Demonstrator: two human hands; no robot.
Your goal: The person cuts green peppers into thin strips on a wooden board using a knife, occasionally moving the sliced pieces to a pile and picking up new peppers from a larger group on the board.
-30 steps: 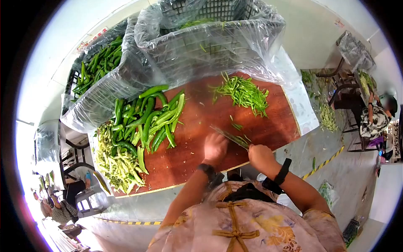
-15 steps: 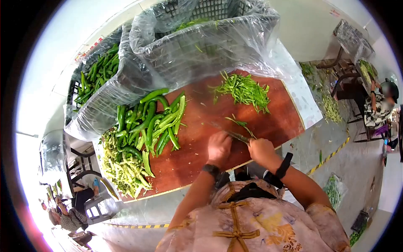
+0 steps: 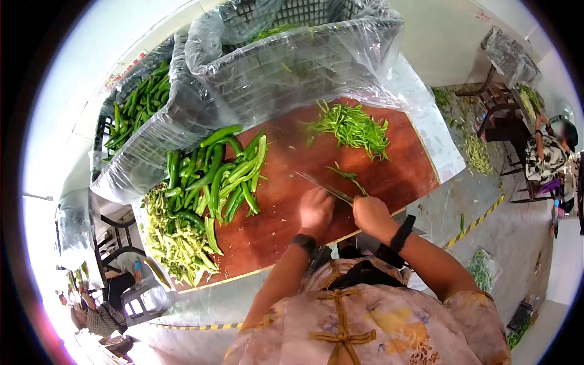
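Observation:
On the reddish-brown board (image 3: 286,231), my right hand (image 3: 372,218) is closed round the handle of a knife (image 3: 331,190), its blade pointing up and left. My left hand (image 3: 316,210) is curled low beside the blade, slightly blurred; whatever its fingers hold is hidden. Just beyond the knife lie a few cut green strips (image 3: 350,174). A heap of thin green shreds (image 3: 356,131) sits farther back on the right. Whole and split long green peppers (image 3: 213,173) are piled on the left, above a mound of pale pepper cores and seeds (image 3: 176,243).
Behind the board stands a large plastic-lined crate (image 3: 292,73), with another crate of green peppers (image 3: 143,100) on the left. One person (image 3: 550,149) sits at the far right, another (image 3: 103,316) at lower left. A yellow-black stripe (image 3: 474,222) marks the floor.
Both hands and the knife have shifted slightly left. More of the blade shows now. The piles of vegetables look the same.

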